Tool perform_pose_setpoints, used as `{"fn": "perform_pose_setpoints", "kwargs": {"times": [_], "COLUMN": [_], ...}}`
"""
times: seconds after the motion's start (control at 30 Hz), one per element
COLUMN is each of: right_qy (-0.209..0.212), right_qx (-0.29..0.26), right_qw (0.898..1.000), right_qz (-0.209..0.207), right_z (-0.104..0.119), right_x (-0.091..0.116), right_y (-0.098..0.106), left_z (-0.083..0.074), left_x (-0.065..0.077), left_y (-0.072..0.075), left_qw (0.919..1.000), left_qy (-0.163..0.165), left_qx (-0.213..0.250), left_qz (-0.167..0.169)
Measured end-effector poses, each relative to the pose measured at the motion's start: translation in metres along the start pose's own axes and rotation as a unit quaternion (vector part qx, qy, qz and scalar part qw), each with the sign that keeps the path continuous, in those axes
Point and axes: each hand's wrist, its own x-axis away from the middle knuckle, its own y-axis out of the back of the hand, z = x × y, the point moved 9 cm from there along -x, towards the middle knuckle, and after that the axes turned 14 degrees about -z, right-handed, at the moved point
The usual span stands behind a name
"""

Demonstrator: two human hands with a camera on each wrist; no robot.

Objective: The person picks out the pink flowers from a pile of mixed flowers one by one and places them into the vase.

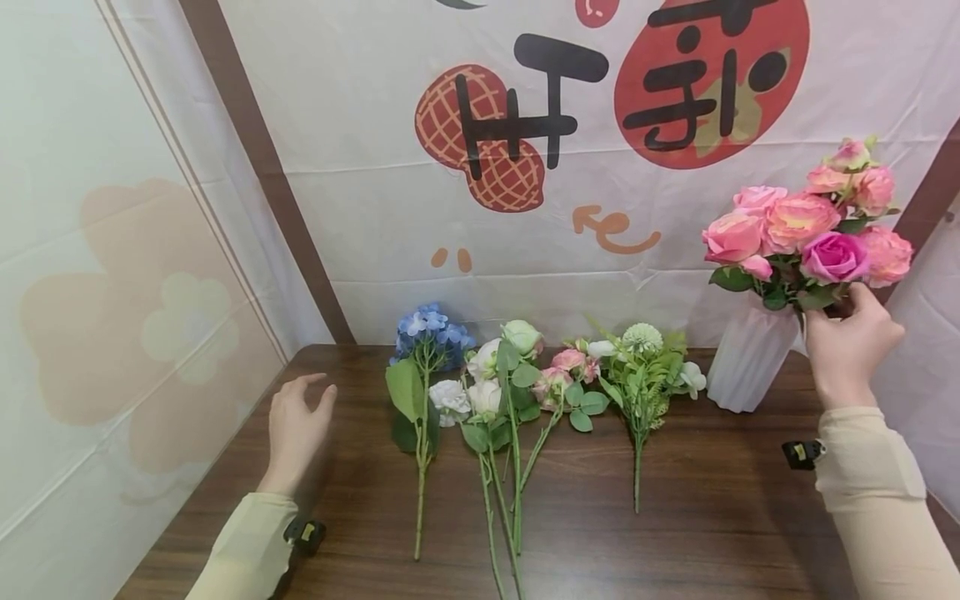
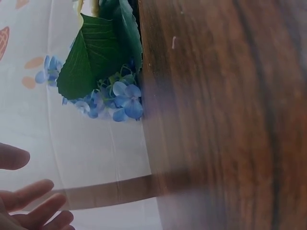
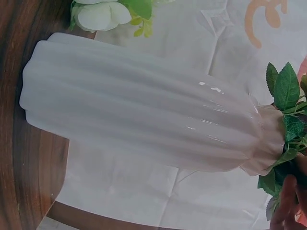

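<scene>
At the right, my right hand (image 1: pixel 855 342) pinches the stem just under a purple rose (image 1: pixel 834 256), at the mouth of a white fluted vase (image 1: pixel 752 358). Pink roses (image 1: pixel 801 222) fill the vase around it. From the right wrist, the vase (image 3: pixel 139 105) spans the picture, with fingers (image 3: pixel 287 206) among leaves at its neck; the pinched stem itself is hidden there. My left hand (image 1: pixel 300 425) hovers over the table's left side, holding nothing, its fingers relaxed. Nearest to it lies a blue hydrangea (image 1: pixel 431 333), also seen in the left wrist view.
White roses (image 1: pixel 486 398) and pink roses (image 1: pixel 555 385) lie mid-table, stems towards the front. A green sprig with a pale pompom bloom (image 1: pixel 642 337) lies beside the vase. The brown wooden table (image 1: pixel 585 542) ends at a printed white cloth backdrop (image 1: pixel 360 217).
</scene>
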Motion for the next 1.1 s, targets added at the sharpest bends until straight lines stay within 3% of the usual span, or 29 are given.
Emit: {"fn": "perform_pose_setpoints", "kwargs": {"times": [0.4, 0.63, 0.8, 0.93, 1.1], "right_qy": [-0.014, -0.051, -0.022, -0.017, 0.008], "right_qx": [-0.030, -0.068, -0.116, -0.161, -0.191], "right_qw": [0.997, 0.990, 0.981, 0.975, 0.976], "right_qz": [-0.073, -0.109, -0.154, -0.153, -0.107], "right_z": [0.004, 0.012, 0.031, 0.046, 0.064], "right_x": [0.008, 0.014, 0.026, 0.040, 0.058], "right_y": [0.020, 0.032, 0.040, 0.037, 0.021], "left_z": [-0.024, -0.048, -0.064, -0.077, -0.099], "left_x": [-0.005, -0.008, -0.008, -0.009, -0.011], "left_y": [-0.010, -0.020, -0.030, -0.036, -0.041], "left_qw": [0.9993, 0.9968, 0.9962, 0.9958, 0.9935], "left_qy": [-0.025, -0.051, -0.054, -0.053, -0.059], "left_qx": [0.025, 0.053, 0.065, 0.072, 0.095], "left_qz": [-0.013, -0.029, -0.021, -0.017, -0.023]}}
